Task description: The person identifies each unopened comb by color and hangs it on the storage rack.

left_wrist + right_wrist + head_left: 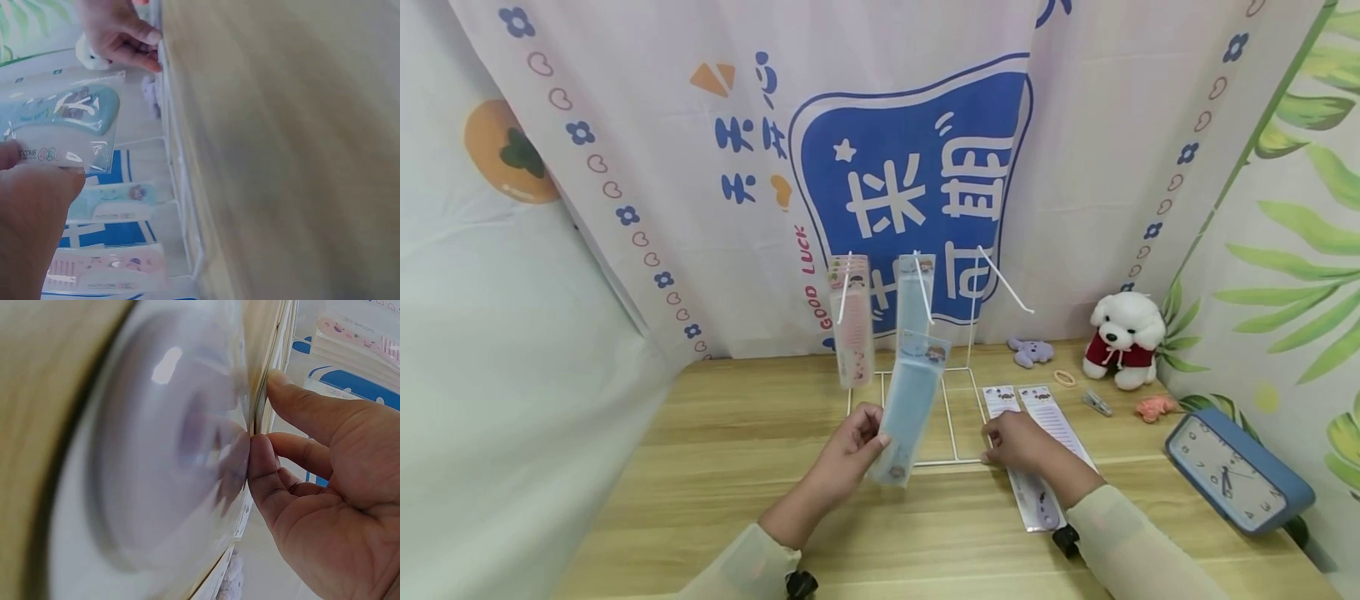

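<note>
1. Already, several packs are hanging on the white wire rack (955, 400): a pink stack (852, 321) on the left hook and a blue pack (915, 296) on the middle hook, while the right hook (1006, 282) is standing bare.

2. Meanwhile the left hand (850, 446) is holding another blue comb pack (910, 408) by its lower edge, thumb and fingers pinching the plastic sleeve, and tilting it up just below the hanging blue pack; it is not on a hook yet.

3. Over on the other side, the right hand (1018, 442) is resting on the table (722, 467), its curled fingertips (262, 456) pinching at the edge of the purple packs (1037, 454) lying flat beside the rack's base; these are still waiting on the tabletop.

4. Judging by this, the hanging is looking roughly half done: two hooks are carrying stock, one pack is in the air, and the purple ones and the empty hook are remaining.

5. As for writing, the backdrop (917, 183) is showing "GOOD LUCK" in red up its lower left edge, plus large white Chinese characters on blue and smaller blue ones to the left.

6. On the pack in the left wrist view (62, 119), small coloured print is running along the card, but it is too blurred to read; no brand is making itself out anywhere.
</note>
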Demonstrator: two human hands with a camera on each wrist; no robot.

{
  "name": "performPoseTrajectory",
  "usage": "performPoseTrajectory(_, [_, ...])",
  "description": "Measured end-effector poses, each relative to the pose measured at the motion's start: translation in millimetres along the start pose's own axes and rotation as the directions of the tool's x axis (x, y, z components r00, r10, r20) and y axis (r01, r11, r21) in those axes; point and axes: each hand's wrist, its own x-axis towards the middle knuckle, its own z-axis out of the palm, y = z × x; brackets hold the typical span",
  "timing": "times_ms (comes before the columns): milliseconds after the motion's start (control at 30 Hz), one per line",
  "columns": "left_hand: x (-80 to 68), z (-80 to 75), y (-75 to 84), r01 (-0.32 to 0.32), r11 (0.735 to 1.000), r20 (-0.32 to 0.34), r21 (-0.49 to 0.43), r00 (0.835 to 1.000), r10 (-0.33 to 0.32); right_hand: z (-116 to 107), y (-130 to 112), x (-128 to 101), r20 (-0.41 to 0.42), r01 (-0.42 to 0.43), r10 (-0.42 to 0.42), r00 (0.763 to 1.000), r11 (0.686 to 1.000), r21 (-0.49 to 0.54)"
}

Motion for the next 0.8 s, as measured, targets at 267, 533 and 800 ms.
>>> performPoseTrajectory(267, [9.6,7.5,13.6,0.0,1.0,-0.073,-0.006,0.997,-0.001,1.1,0.6,-0.1,-0.01,0.006,-0.006,1.0,1.0,0.0])
performPoseTrajectory(533, [12.6,12.2,16.0,0.014,1.0,-0.093,-0.023,0.996,-0.016,0.7,-1.1,-1.6,-0.012,0.015,-0.015,1.0,1.0,-0.017])
performPoseTrajectory(800, [14.7,15.6,16.3,0.048,0.999,-0.141,-0.013,0.989,-0.05,0.5,-0.5,-0.5,-0.003,0.006,-0.006,1.0,1.0,-0.026])
